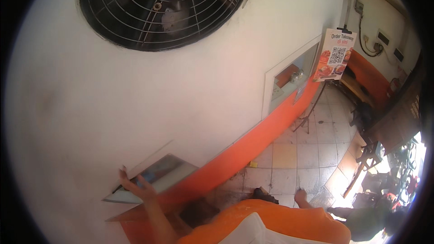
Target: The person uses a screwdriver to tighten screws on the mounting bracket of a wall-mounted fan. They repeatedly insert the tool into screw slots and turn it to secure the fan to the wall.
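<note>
My left hand (pixel 138 185) is raised at the lower left with its fingers spread, holding nothing, beside the ledge of a small opening (pixel 158 171) low in the white wall (pixel 113 90). My right hand (pixel 302 197) hangs over the tiled floor, beyond my orange-clothed body (pixel 271 219), with fingers curled; what they hold, if anything, is too small to make out.
A large caged fan (pixel 172 13) fills the wall's top. An orange band (pixel 235 153) runs below a second opening (pixel 291 79). A poster stand (pixel 332 56) stands on the tiles. A person in green (pixel 370 221) is at the lower right, near dark furniture (pixel 393 122).
</note>
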A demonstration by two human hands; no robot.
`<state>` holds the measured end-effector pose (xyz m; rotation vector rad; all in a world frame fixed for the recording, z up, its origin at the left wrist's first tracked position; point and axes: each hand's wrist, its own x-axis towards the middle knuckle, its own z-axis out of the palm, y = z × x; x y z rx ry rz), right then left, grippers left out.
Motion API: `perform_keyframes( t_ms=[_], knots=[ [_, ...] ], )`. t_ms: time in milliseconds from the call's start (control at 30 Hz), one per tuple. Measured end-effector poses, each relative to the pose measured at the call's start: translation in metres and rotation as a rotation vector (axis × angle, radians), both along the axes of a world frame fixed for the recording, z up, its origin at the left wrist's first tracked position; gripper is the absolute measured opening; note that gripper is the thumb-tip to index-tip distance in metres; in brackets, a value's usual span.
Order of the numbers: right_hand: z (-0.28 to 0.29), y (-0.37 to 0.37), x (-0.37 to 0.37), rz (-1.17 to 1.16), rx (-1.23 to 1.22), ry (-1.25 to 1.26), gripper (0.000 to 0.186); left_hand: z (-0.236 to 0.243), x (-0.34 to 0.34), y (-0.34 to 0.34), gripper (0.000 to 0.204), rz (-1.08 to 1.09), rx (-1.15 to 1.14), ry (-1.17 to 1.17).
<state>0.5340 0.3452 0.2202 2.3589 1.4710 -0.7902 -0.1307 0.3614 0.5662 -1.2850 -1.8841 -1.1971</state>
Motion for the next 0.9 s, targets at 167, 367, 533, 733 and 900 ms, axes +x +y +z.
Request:
perform_keyframes(
  t_ms=[167, 367, 533, 733, 900],
  knots=[
    [0.234, 0.284, -0.111, 0.2, 1.239, 0.934, 0.025, 0.163, 0.007, 0.144, 0.067, -0.035, 0.265, 0.722],
    [0.488, 0.379, -0.207, 0.609, 1.882, 1.33, 0.031, 0.199, 0.035, 0.186, 0.067, 0.012, 0.254, 0.797],
    [0.51, 0.391, -0.25, 0.376, 1.974, 0.836, 0.029, 0.192, 0.025, 0.184, 0.065, 0.049, 0.256, 0.819],
    [0.5, 0.387, -0.253, 0.5, 1.684, 0.851, 0.03, 0.191, 0.025, 0.186, 0.063, 0.042, 0.273, 0.833],
    [0.508, 0.382, -0.252, 0.452, 2.168, 1.623, 0.022, 0.194, 0.027, 0.185, 0.061, 0.036, 0.285, 0.855]
  ],
)
